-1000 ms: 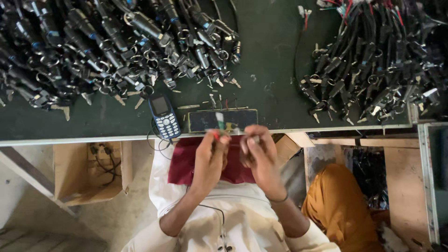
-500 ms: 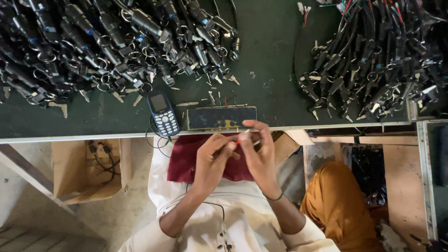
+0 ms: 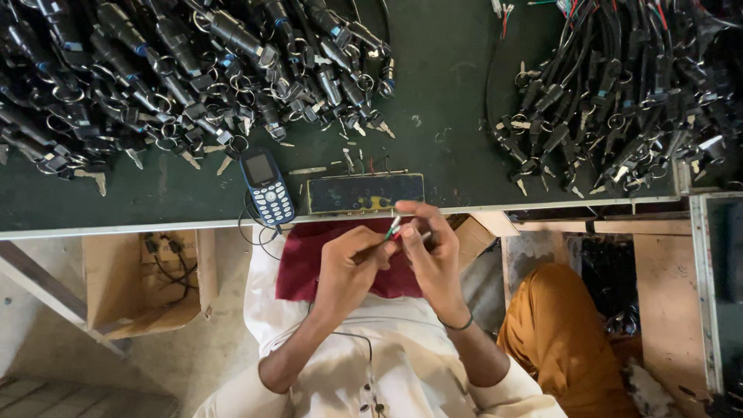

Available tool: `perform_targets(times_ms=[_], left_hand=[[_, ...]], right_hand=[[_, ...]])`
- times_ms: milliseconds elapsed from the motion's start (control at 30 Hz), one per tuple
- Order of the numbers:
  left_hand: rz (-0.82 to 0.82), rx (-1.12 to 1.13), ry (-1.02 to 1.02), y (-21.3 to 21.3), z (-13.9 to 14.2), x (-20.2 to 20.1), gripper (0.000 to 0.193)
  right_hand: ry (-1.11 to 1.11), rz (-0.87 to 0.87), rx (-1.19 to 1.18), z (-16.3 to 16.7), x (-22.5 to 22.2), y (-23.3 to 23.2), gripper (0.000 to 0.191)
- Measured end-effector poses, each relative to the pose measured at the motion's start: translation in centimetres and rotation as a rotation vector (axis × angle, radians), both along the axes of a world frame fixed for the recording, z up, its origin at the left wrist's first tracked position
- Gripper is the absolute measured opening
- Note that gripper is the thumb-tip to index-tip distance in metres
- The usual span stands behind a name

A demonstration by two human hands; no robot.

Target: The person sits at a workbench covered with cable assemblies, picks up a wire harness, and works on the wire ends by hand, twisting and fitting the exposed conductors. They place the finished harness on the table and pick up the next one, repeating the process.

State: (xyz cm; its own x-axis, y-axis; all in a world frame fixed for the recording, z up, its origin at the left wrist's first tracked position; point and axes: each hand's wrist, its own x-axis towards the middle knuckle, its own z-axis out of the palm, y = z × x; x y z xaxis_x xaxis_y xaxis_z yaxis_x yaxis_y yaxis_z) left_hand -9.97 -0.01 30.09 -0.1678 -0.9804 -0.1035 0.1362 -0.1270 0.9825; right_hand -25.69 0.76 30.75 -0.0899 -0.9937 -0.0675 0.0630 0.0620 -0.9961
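From the head camera, an open cardboard box (image 3: 147,282) under the green table (image 3: 449,116) holds dark cables; both hands meet at the table's edge, left hand (image 3: 352,267) and right hand (image 3: 429,248) pinching thin coloured wires (image 3: 393,229) between nearly closed fingertips.

We see our left hand (image 3: 352,271) and right hand (image 3: 433,255) pinching thin coloured wires (image 3: 392,228), with the small box (image 3: 365,193) at twelve o'clock.

left hand (image 3: 350,267): fingers curled, tips pinched together, forearm bare, angled up from lower left | right hand (image 3: 433,251): fingers bent, tips meeting the left's, wrist banded | both hands touching at fingertips
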Motion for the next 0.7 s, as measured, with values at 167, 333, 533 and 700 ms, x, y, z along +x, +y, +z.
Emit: perform_targets(times_ms=[167,333,533,700], left_hand=[[0.005,-0.038,-0.152,0.2,0.7,0.0,0.009],[0.011,-0.165,-0.201,0.2,0.6,0.0,0.006],[-0.023,-0.102,-0.002,0.0,-0.6,0.2,0.004],[-0.010,-0.190,-0.098,0.2,-1.1,0.4,0.013]], right_hand=[[0.136,0.077,-0.125,0.8,0.4,-0.2,0.021],[-0.135,0.015,0.240,0.8,0.2,-0.4,0.022],[-0.451,0.040,0.343,-0.5,0.0,-0.9,0.011],[-0.390,0.052,0.385,-1.7,0.0,-0.2,0.011]])
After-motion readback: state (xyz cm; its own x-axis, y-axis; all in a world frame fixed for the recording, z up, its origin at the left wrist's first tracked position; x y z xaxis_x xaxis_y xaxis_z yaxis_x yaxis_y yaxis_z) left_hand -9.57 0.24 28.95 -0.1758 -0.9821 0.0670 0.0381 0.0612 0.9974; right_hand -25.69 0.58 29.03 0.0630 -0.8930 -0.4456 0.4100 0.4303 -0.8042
